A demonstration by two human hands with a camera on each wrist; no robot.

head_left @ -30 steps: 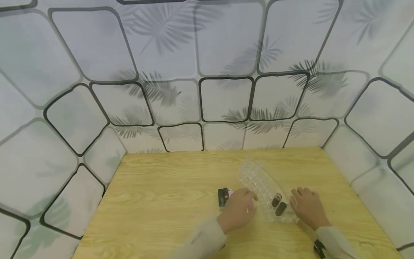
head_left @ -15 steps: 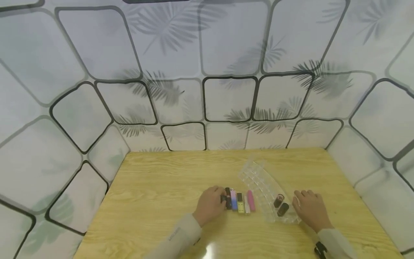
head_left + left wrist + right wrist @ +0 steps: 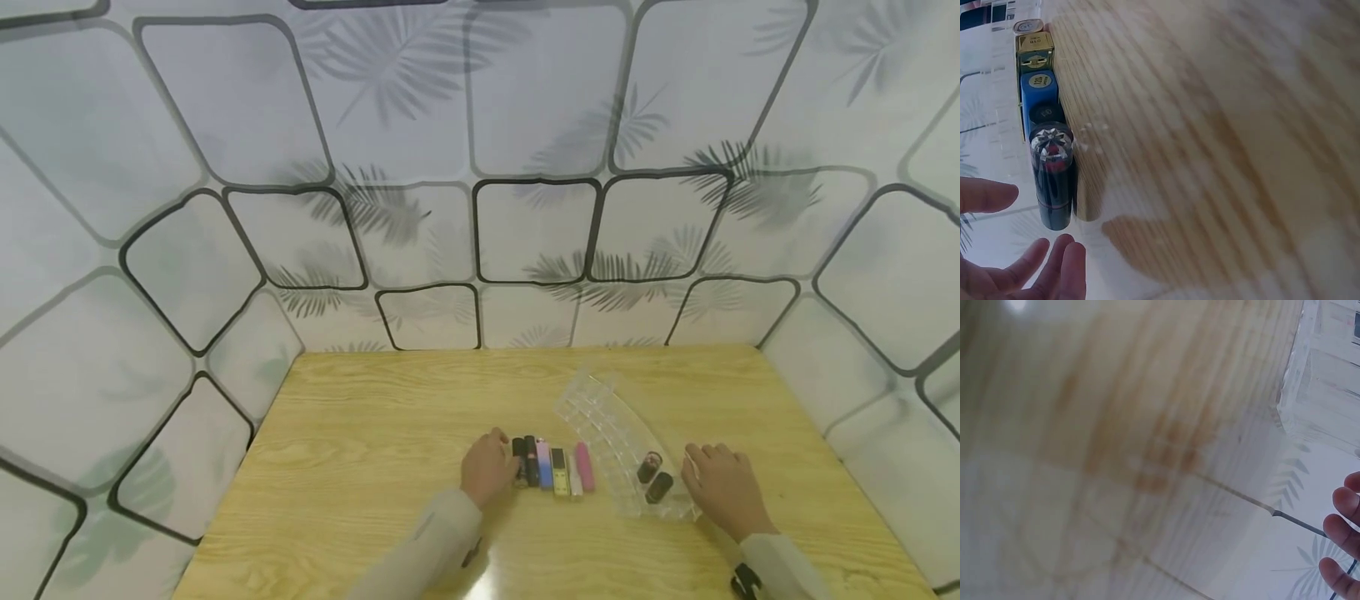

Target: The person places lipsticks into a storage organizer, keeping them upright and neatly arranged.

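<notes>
My left hand (image 3: pixel 487 471) is at the left end of a row of lipsticks on the table. Its thumb and fingertips stand apart around the lower end of the outermost dark lipstick (image 3: pixel 1054 181), whose near end is clear and faceted. Beside that lie another black lipstick (image 3: pixel 532 461), a lilac-and-blue one (image 3: pixel 544 465), a black-and-gold one (image 3: pixel 560 472), a whitish one (image 3: pixel 574 477) and a pink one (image 3: pixel 585 467). My right hand (image 3: pixel 723 487), fingers loosely bent, rests near the right end of a clear curved lipstick organizer (image 3: pixel 615 433).
Two dark lipsticks, one with a patterned top (image 3: pixel 649 467) and one plain black (image 3: pixel 659 487), stand in the organizer's near right compartments. The wooden table (image 3: pixel 375 417) meets white patterned sheeting (image 3: pixel 420 233) at the back and both sides.
My left hand has gone from over the pink end of the row to its left end, then drawn slightly off the dark lipstick, uncovering the whole row. My right hand has barely moved.
</notes>
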